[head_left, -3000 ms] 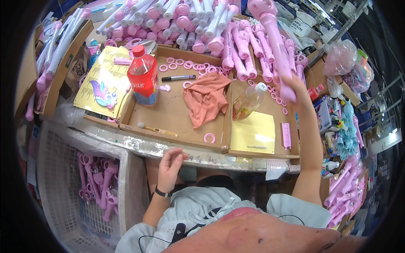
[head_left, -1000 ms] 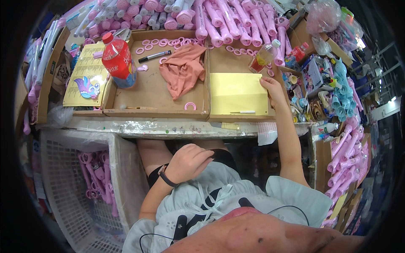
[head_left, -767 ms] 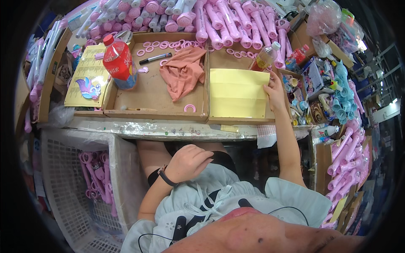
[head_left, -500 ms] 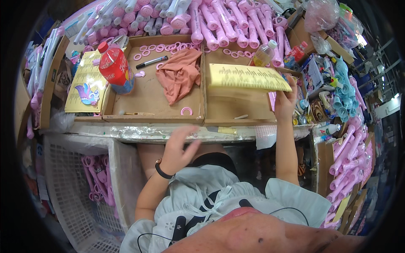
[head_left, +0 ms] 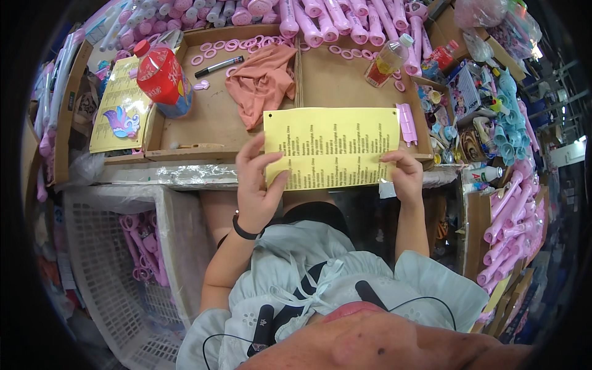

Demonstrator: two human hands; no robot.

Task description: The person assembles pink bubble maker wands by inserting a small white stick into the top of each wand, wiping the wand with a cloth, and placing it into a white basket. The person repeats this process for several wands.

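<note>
A yellow sheet of printed labels (head_left: 333, 132) is spread flat in front of me, over the front edge of the bench. My right hand (head_left: 407, 179) grips its right edge between thumb and fingers. At the opposite edge, my left hand (head_left: 258, 185) has its thumb and index finger over the front of the sheet, with another fingertip meeting the edge. Beyond the sheet lies a cardboard tray (head_left: 213, 132) with an orange-pink cloth (head_left: 262, 83), a black marker (head_left: 219, 66) and several pink rings (head_left: 231, 45). A pink plastic part (head_left: 406, 123) rests right of the sheet.
A red-capped bottle (head_left: 161, 80) stands left beside more yellow sheets (head_left: 117, 92). A clear bottle (head_left: 388, 60) leans at the right. Pink tubes (head_left: 336, 21) pile up at the back, others (head_left: 515, 216) at the right. A white plastic basket (head_left: 92, 246) sits low at left.
The label sheet has come down toward me and left, turning from a tilted angle to face me. My left hand has risen to its left edge.
</note>
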